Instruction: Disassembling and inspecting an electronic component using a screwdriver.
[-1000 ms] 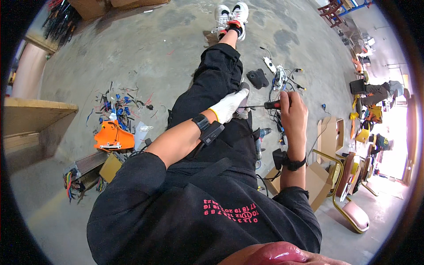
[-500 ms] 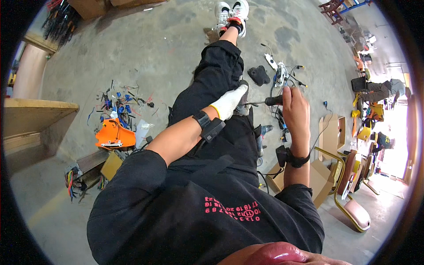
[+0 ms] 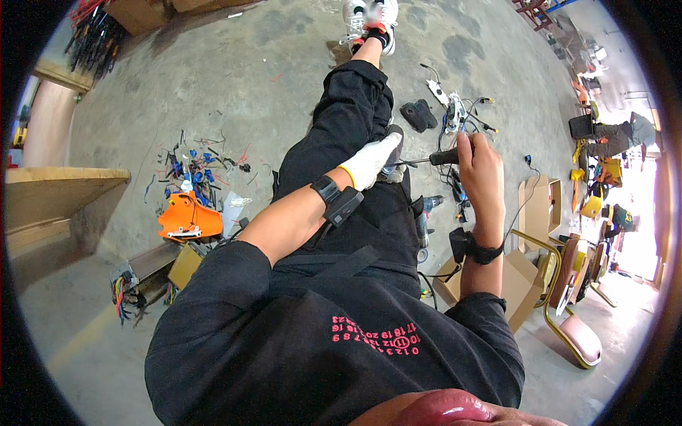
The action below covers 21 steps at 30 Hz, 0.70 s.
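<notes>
My left hand (image 3: 370, 162), in a white glove, is closed around a dark grey part (image 3: 398, 152) over my lap. The glove hides most of this part, so its kind is unclear. My right hand (image 3: 482, 162), bare, grips the black handle of a screwdriver (image 3: 442, 157). Its thin shaft points left, and the tip meets or lies just beside the part at the gloved fingers; contact cannot be made out.
Cut wire scraps (image 3: 190, 169) and an orange plastic shell (image 3: 190, 216) lie on the floor to my left. Right of my legs are a black object (image 3: 418, 115), tangled cables (image 3: 462, 113), a power drill (image 3: 426, 213) and an open cardboard box (image 3: 543, 206). A gold-framed chair (image 3: 579, 341) stands farther right.
The view has shifted slightly. My right hand has moved a little to the right and tilted slightly on the screwdriver. My left hand keeps its hold on the dark grey part.
</notes>
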Tool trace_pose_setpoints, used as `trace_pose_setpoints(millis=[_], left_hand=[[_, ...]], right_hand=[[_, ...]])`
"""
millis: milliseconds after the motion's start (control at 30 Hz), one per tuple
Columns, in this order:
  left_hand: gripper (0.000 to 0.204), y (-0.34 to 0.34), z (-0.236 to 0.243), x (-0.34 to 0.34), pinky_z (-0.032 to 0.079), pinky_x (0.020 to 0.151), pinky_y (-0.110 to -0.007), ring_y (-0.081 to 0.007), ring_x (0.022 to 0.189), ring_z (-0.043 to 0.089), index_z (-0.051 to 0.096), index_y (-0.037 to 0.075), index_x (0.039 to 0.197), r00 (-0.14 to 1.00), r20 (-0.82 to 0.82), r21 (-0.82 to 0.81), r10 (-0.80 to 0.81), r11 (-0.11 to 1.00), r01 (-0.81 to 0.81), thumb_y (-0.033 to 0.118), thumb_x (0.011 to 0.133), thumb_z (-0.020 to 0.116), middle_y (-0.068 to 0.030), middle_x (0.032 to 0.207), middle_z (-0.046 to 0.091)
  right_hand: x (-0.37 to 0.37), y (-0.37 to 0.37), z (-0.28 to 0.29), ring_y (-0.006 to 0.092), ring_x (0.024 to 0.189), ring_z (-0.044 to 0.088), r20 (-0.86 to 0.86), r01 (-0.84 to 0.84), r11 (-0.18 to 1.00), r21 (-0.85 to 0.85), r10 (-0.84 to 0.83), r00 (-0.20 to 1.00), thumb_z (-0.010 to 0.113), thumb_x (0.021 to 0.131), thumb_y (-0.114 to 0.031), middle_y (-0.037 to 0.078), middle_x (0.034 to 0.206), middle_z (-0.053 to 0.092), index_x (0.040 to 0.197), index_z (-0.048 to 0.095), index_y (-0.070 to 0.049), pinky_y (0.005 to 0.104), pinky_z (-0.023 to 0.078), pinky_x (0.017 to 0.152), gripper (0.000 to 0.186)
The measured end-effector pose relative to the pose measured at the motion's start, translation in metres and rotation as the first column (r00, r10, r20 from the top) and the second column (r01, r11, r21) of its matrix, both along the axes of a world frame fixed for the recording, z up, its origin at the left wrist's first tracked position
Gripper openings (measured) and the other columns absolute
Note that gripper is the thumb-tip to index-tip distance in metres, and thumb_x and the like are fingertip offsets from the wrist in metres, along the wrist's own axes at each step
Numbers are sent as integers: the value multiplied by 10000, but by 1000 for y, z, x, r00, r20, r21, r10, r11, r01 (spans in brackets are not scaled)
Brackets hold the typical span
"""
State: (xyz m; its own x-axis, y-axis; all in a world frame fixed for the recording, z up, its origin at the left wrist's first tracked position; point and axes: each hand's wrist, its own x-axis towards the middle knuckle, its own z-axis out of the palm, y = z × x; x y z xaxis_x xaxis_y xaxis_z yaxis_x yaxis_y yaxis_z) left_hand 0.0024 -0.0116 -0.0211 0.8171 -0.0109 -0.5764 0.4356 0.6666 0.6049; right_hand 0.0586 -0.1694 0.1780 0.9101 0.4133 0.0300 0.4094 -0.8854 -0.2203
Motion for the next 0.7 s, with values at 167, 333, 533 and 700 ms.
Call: trace_pose_setpoints(millis=[167, 333, 533, 700], left_hand=[[391, -1, 9, -3, 580, 560, -336, -202, 629, 638, 619, 46, 1035, 1000, 10, -174, 8, 985, -6, 434, 992, 606, -100, 838, 662], [391, 1, 22, -5, 551, 532, -315, -198, 595, 628, 633, 45, 1003, 999, -9, -118, -38, 992, 37, 435, 993, 604, -98, 802, 664], [410, 1, 29, -8, 523, 512, -295, -192, 583, 623, 643, 48, 979, 1000, -6, -105, -12, 994, 11, 454, 998, 589, -98, 784, 662], [428, 0, 30, -8, 554, 514, -313, -212, 594, 660, 636, 33, 1002, 1000, 7, -156, -20, 988, 21, 459, 992, 591, -138, 799, 681]], right_hand=[[-5, -12, 15, 322, 1097, 652, 60, -358, 824, 439, 370, 927, 643, 930, -152, 175, 1190, 633, 1363, 511, -26, 393, 490, 979, 470], [-4, -4, 15, 323, 904, 693, -175, -197, 929, 312, 260, 949, 682, 933, -216, 154, 941, 695, 1146, 649, -53, 385, 526, 778, 270], [-2, -5, 3, 370, 880, 677, 20, -123, 969, 215, 122, 992, 610, 983, -254, 188, 932, 686, 1169, 606, -26, 449, 522, 766, 294], [-3, -11, 17, 320, 1021, 666, 53, -391, 769, 506, 425, 904, 655, 938, -149, 167, 1009, 678, 1250, 562, -8, 432, 533, 863, 355]])
